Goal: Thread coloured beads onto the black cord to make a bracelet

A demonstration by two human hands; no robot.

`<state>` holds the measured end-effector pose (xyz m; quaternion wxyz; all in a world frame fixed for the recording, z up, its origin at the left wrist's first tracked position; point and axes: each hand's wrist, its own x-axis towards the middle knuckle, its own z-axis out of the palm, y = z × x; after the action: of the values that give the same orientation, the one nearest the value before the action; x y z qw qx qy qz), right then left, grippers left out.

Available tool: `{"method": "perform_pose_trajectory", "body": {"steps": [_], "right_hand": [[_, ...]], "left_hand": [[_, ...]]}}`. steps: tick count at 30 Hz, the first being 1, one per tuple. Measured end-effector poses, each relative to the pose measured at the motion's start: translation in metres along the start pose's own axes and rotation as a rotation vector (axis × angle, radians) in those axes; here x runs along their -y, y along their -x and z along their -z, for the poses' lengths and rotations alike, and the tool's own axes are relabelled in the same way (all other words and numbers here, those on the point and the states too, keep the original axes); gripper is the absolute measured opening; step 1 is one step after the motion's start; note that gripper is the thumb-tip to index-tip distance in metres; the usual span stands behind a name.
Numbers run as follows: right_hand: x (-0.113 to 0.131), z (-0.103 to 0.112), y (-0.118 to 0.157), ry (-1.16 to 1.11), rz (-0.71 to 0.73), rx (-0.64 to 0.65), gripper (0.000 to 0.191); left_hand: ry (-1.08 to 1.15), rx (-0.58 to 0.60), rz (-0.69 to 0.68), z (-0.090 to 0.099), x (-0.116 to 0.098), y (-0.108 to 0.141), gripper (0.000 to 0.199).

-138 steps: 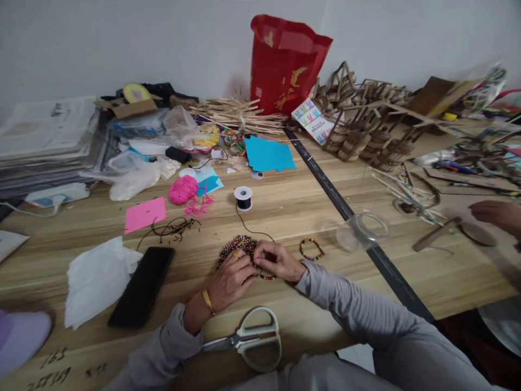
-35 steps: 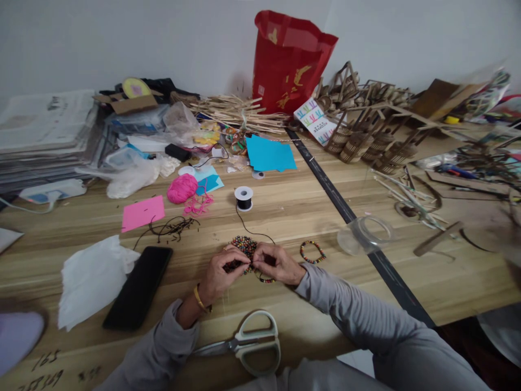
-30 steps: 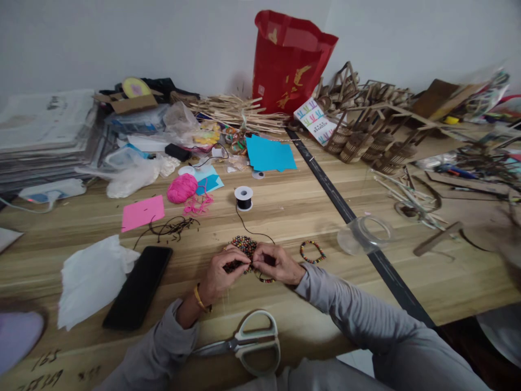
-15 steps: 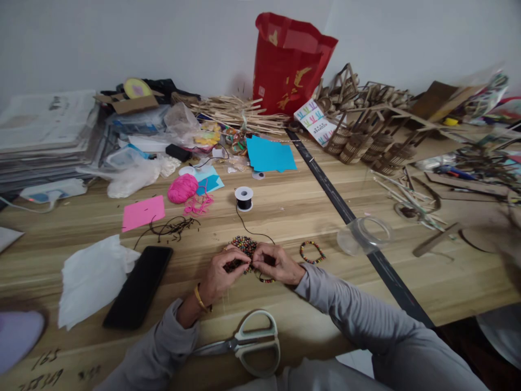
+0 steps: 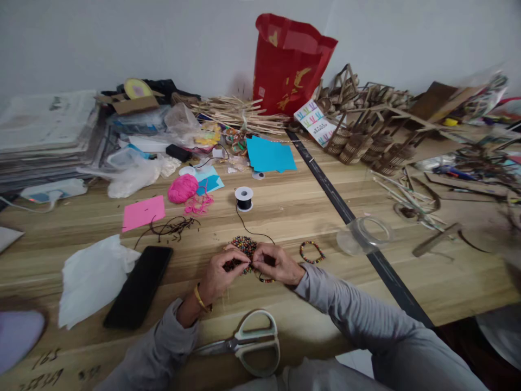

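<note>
My left hand and my right hand meet fingertip to fingertip over a heap of small coloured beads. The right thumb and forefinger pinch a thin black cord, which runs back to a white spool of black cord. A short row of strung beads hangs below the right hand. Closed in a pinch at the same spot, the left fingers hide whatever tiny thing is between them. To the right lies a beaded bracelet, closed in a ring.
Scissors lie near the front edge. On the left are a black phone, white tissue, cord scraps and pink yarn. A clear tape roll sits right, across a black strip. A red bag stands behind.
</note>
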<state>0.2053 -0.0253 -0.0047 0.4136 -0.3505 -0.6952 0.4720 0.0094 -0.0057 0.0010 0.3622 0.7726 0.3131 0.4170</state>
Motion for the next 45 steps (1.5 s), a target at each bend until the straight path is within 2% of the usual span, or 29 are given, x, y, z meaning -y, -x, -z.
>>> {"method": "perform_pose_trajectory", "body": {"steps": [45], "right_hand": [[-0.0027,-0.0004,0.0005,-0.005,-0.012,0.017,0.024]], "left_hand": [[0.003,0.024,-0.036,-0.0005,-0.0010,-0.0004,0.003]]}}
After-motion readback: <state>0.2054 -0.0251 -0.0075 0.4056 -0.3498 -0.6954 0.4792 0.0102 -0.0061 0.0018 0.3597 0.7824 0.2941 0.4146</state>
